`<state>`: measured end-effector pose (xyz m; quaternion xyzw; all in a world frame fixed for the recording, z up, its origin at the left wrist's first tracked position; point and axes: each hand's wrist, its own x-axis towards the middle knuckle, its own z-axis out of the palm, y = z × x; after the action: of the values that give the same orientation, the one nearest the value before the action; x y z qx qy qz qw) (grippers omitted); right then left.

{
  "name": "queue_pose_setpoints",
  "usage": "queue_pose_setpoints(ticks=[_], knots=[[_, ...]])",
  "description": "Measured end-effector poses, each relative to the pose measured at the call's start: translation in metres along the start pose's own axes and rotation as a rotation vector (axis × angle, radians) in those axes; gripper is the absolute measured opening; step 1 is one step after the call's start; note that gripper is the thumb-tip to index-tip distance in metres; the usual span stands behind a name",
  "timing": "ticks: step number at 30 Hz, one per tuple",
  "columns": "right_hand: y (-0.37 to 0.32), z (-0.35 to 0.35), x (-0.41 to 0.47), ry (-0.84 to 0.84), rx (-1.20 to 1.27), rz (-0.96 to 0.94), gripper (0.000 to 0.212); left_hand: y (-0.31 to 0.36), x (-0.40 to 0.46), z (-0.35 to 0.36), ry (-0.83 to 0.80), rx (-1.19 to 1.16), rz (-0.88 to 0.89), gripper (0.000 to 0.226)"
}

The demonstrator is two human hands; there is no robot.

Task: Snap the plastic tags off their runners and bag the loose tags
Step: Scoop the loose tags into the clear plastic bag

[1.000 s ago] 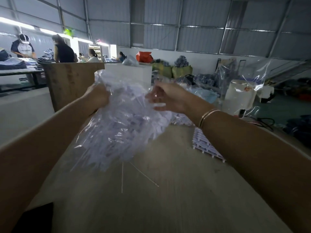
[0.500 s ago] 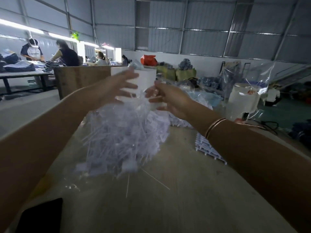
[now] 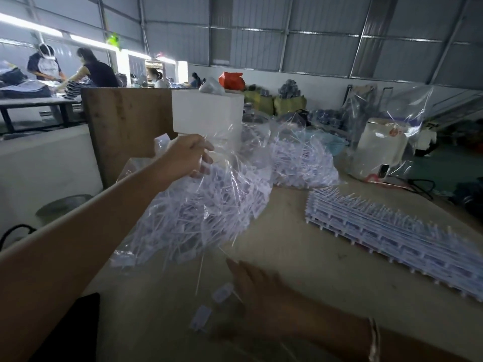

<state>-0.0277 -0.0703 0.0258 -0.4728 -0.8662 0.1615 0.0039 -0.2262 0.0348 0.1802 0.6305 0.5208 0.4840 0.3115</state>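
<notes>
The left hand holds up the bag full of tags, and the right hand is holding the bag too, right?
Not quite. The head view shows only the left hand gripping the bag of tags by its top. The right hand is off the bag, low over the table near two loose tags.

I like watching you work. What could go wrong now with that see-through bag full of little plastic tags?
1. Only the left hand holds the clear plastic bag of white tags by its top, off the wooden table; it might slip or tip and spill.
2. Thin tag stems seem to poke through the bag's bottom, so it may tear further.
3. Two loose white tags lie by the blurred right hand; a sweep could knock them off.
</notes>
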Motion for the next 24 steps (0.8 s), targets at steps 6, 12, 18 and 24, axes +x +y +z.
queue_pose_setpoints(ticks=[6,12,18,24], knots=[[-0.011,0.018,0.012,-0.031,-0.083,-0.135,0.096,0.001,0.001,0.009,-0.002,-0.065,0.011,0.020],[0.023,0.002,0.052,0.184,-0.141,-0.204,0.063,0.000,0.000,0.008,0.004,-0.091,0.009,0.018],[0.041,-0.019,0.072,0.373,-0.108,-0.143,0.042,-0.001,-0.004,0.006,-0.002,-0.119,0.002,0.016],[-0.014,-0.011,0.089,0.369,0.086,0.279,0.090,0.006,-0.006,0.014,0.029,-0.116,0.012,0.017]])
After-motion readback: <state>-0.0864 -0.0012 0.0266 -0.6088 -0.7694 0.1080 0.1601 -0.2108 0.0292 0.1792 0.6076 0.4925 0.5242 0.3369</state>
